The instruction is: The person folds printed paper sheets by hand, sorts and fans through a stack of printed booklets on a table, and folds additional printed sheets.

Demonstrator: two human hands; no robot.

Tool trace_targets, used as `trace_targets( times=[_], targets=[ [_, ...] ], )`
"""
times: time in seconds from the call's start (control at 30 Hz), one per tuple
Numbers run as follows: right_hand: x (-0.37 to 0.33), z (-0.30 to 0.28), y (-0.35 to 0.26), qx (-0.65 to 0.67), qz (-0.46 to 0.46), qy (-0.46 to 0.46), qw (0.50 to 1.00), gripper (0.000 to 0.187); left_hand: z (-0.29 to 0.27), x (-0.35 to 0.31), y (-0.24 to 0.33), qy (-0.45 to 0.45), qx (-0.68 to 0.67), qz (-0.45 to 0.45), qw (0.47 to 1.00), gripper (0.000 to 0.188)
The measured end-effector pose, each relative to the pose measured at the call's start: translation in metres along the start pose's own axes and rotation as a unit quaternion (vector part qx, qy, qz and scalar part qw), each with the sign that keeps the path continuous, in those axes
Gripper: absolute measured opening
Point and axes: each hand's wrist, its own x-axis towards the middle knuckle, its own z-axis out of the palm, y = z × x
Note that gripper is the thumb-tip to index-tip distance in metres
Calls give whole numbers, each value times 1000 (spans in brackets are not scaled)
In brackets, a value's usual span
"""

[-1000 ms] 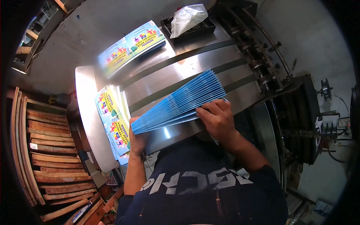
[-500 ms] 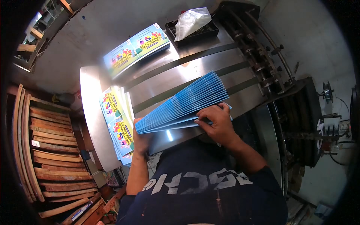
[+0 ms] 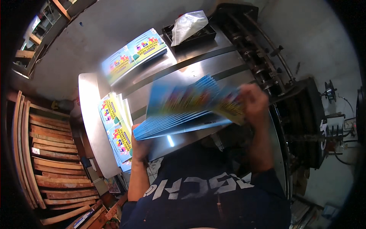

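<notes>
A fanned stack of blue printed covers [image 3: 164,129] slants over the metal table, its narrow end at the left. My left hand [image 3: 140,148] is closed round that narrow end, the fingers partly hidden under the stack. From the stack's right side, my right hand [image 3: 254,103] holds up a printed cover [image 3: 183,97] by its right end, its colourful face toward me. Both this hand and the cover are smeared by motion. Left of my left hand lies a pile of the same colourful covers [image 3: 116,128], slightly spread.
On the steel table [image 3: 88,101], crossed by dark bands, another pile of covers [image 3: 133,55] lies at the far side. Beside it stands a black tray [image 3: 206,37] with a white plastic bag [image 3: 188,26]. Dark machinery [image 3: 301,122] borders the right; a wooden slatted rack [image 3: 61,150] stands left.
My right hand has risen and moved right from the stack's edge, lifting one cover and turning its colourful face into view. My left hand keeps its hold on the narrow end.
</notes>
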Motion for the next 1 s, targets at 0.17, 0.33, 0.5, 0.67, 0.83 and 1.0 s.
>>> trace_targets(
  times=[0.17, 0.33, 0.5, 0.67, 0.83, 1.0],
  targets=[
    [34, 1, 142, -59, 236, 52, 969, 28, 2, 4, 0, -7, -14, -10, 1000, 40],
    [21, 37, 139, -358, 83, 36, 929, 45, 4, 4, 12, -8, -34, -49, 998, 41],
    [-19, 53, -5, -69, -211, -66, 973, 30, 1, 0, 18, 5, 16, -43, 999, 41],
    [-47, 64, -39, -86, -207, -100, 970, 34, 5, 3, 21, -2, -25, -49, 998, 42],
    [-60, 71, -34, -140, -235, -80, 959, 37, 1, 2, 6, -2, -9, -23, 1000, 37],
    [-81, 74, -31, -154, -218, -69, 961, 37, 3, 2, 10, 2, -48, -47, 998, 37]
  ],
)
